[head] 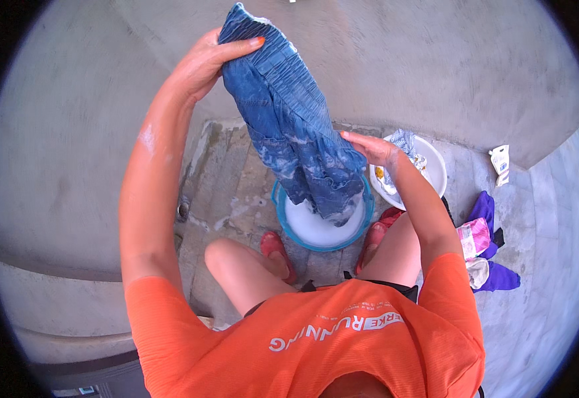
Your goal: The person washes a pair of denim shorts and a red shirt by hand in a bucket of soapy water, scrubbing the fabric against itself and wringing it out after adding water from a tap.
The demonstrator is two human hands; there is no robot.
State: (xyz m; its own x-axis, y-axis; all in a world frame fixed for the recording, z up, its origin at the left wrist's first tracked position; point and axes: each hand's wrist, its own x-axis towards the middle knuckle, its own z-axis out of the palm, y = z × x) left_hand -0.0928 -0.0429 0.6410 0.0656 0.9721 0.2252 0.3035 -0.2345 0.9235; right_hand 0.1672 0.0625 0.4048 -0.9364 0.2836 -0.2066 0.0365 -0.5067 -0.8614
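Note:
Wet blue denim trousers with a gathered elastic waistband hang stretched between my hands. My left hand grips one end of the waistband, up high, thumb across the cloth. Lower down, my right hand holds the other end of the waistband, its thumb along the edge and its other fingers mostly hidden. Below hangs the lower part of the trousers, streaked with suds, reaching into a blue plastic basin. White foam covers the water there. A patch of suds clings to my left forearm.
Beside the basin stands a white basin holding patterned cloth. Farther right lie a white pouch, a pink package and purple garments. A grey wall rises ahead. My feet flank the blue basin on wet paving.

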